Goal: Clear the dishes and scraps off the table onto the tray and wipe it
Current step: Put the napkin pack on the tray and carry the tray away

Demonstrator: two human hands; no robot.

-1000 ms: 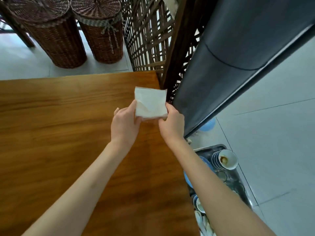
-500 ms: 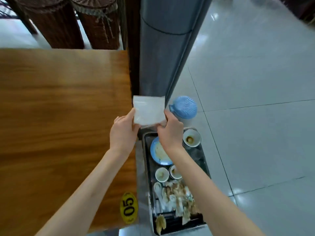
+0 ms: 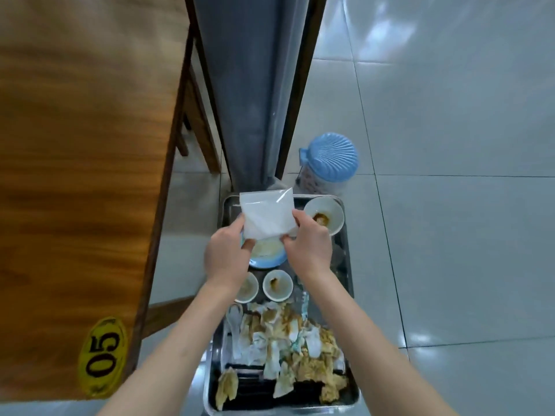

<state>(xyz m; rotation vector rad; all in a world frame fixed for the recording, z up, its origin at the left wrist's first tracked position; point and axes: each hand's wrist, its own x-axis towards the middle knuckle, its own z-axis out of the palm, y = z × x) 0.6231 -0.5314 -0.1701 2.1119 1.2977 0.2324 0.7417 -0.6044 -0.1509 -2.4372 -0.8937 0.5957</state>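
Both hands hold a folded white napkin [image 3: 268, 215] above the far end of a metal tray [image 3: 348, 274] that sits on the floor. My left hand [image 3: 225, 260] pinches its lower left corner and my right hand [image 3: 309, 247] pinches its lower right edge. The tray carries a blue plate [image 3: 267, 256], a white bowl [image 3: 326, 216], two small white cups [image 3: 277, 285], a white spoon [image 3: 235, 322] and a heap of soiled napkins and food scraps [image 3: 288, 346]. The wooden table [image 3: 81, 151] lies to the left with a yellow oval tag marked 05 [image 3: 102, 357].
A grey panel in a dark wooden frame [image 3: 252, 85] stands upright beyond the tray. A jar with a blue shell-shaped lid [image 3: 329, 163] stands on the floor tiles at the tray's far right corner. Pale tiled floor [image 3: 450, 235] stretches to the right.
The view has swung from the tabletop to the right and down onto the tray. Both hands have carried the napkin off the table and over the tray's far end.
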